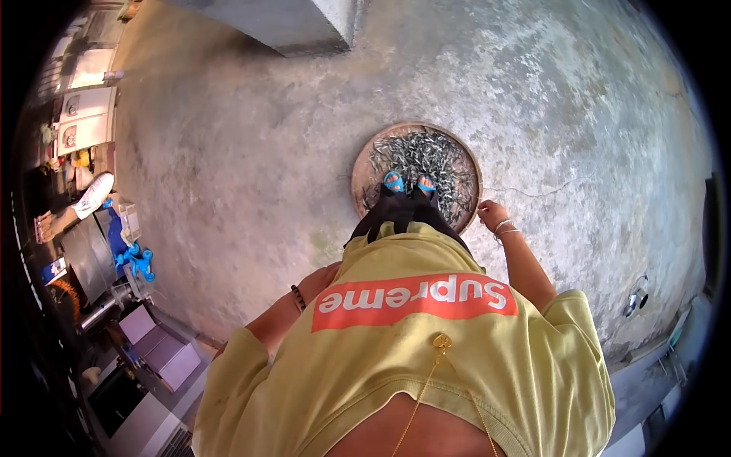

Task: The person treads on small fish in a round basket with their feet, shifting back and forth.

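Note:
A round, shallow tray [474, 161] with a brown rim lies on the floor, covered with many small, thin silvery pieces [426, 148] that look like little fish. My feet in blue slippers [394, 181] overlap the tray in the picture. My right hand [493, 216], with white bangles at the wrist, hangs beside the tray's right rim with curled fingers; whatever is inside them, if anything, is hidden. At my left hip, against the yellow-green shirt [411, 255], rests my left hand [324, 279], wearing a dark beaded bracelet. Its fingers are mostly out of sight behind the shirt.
A grey concrete floor [251, 167] surrounds me. The base of a pillar [304, 30] stands ahead. Along the left are a white cabinet [85, 118], a white shoe [95, 195], blue items [135, 260] and an open box [164, 350]. A small metallic object [636, 295] lies at right.

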Demonstrator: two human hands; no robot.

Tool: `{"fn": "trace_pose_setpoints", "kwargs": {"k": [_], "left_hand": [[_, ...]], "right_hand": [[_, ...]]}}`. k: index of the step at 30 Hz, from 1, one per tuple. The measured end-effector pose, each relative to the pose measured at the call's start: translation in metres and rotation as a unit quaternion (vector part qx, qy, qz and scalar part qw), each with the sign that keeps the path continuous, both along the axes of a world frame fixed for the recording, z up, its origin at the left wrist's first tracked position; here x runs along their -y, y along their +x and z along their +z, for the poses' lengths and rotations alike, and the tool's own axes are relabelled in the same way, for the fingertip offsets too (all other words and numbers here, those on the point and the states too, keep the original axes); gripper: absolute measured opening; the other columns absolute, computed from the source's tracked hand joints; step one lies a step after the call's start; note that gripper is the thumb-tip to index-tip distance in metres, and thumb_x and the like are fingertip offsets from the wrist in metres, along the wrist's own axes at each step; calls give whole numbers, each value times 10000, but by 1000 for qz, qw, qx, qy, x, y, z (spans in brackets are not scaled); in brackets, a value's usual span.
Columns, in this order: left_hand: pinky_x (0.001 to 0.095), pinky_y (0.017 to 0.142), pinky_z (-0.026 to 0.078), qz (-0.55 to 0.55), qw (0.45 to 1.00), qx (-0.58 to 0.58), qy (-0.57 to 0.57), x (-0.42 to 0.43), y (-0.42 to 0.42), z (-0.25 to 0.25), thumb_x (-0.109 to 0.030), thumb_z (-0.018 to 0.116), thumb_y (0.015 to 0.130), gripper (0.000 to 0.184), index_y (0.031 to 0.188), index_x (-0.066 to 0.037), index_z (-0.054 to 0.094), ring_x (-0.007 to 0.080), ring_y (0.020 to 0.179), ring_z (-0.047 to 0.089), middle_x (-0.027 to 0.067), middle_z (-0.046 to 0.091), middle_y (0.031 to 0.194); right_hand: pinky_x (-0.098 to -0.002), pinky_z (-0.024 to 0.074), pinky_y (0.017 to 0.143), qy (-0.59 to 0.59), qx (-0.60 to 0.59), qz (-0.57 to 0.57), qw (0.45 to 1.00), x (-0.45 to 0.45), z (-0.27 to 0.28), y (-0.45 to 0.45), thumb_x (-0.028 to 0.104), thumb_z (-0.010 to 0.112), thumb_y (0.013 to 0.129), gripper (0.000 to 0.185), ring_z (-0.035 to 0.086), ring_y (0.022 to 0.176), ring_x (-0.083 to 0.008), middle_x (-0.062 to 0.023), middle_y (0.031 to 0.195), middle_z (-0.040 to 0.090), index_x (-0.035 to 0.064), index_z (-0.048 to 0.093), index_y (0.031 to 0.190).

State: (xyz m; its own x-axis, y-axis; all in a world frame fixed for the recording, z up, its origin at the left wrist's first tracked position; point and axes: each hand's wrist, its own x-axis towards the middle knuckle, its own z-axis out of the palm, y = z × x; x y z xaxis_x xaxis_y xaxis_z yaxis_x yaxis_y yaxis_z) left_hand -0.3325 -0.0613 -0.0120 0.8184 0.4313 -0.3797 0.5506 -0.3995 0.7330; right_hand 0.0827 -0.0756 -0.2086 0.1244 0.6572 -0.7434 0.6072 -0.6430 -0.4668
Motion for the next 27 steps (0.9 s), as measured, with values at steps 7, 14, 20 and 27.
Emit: {"fn": "trace_pose_setpoints", "kwargs": {"k": [7, 14, 20, 27], "left_hand": [[307, 769, 338, 119, 976, 78, -162, -2, -41, -39, -194, 425, 684, 489, 1102, -19, 240, 273, 942, 366, 168, 310, 1078], [299, 794, 319, 115, 947, 94, -285, -25, -62, -68, -195, 422, 685, 522, 1117, -5, 199, 270, 973, 341, 166, 287, 1101], [294, 809, 309, 173, 921, 127, -324, -48, -64, -77, -207, 432, 683, 495, 1096, -5, 249, 263, 986, 327, 163, 296, 1086], [303, 817, 287, 265, 835, 108, -469, -66, -49, -68, -213, 407, 719, 423, 1076, -20, 291, 242, 983, 341, 160, 329, 1081]], "right_hand": [[-299, 396, 632, -4, 6, -15, 1000, -18, 23, -24, 180, 473, 626, 196, 510, 694, -245, -126, 724, 533, 56, 515, 772], [-301, 392, 637, 49, 16, -29, 998, -46, 43, -48, 200, 471, 635, 223, 507, 710, -255, -141, 730, 529, 54, 509, 799], [-303, 393, 636, 43, 57, 35, 997, -63, 68, -61, 200, 461, 632, 224, 510, 705, -252, -146, 725, 529, 64, 510, 803], [-284, 415, 560, 120, 71, 73, 988, -85, 25, -38, 189, 467, 624, 170, 524, 595, -224, -118, 634, 535, 68, 530, 724]]}}
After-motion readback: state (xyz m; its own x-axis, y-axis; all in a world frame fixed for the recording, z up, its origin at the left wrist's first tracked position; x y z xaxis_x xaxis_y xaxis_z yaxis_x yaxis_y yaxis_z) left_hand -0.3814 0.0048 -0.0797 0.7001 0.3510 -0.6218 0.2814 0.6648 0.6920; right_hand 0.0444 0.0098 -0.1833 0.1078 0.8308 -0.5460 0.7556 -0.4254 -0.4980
